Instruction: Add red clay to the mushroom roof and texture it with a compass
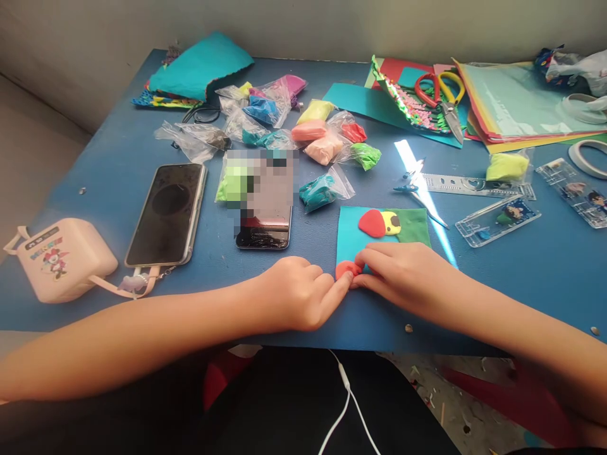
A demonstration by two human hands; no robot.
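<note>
Left hand: one finger was stretched out and pressed to the clay; the others were curled towards the palm, and nothing was seen held in them.
Right hand: thumb and fingertips were drawn close together at the clay's right side; whether it was pinched or only steadied could not be told.
Orange-red clay: it was placed at the card's near left corner, partly covered by fingertips.
Pressing: the step in hand was judged to be the shaping of this clay on the card; light, even fingertip pressure seemed called for next, with the edge kept rounded.
Card: it was laid on the table, blue at left and green at right; a red piece was set against a spotted yellow piece near its far edge.
Farther out: bagged teal clay was left beyond the card, a ruler to the right, scissors farther back.
</note>
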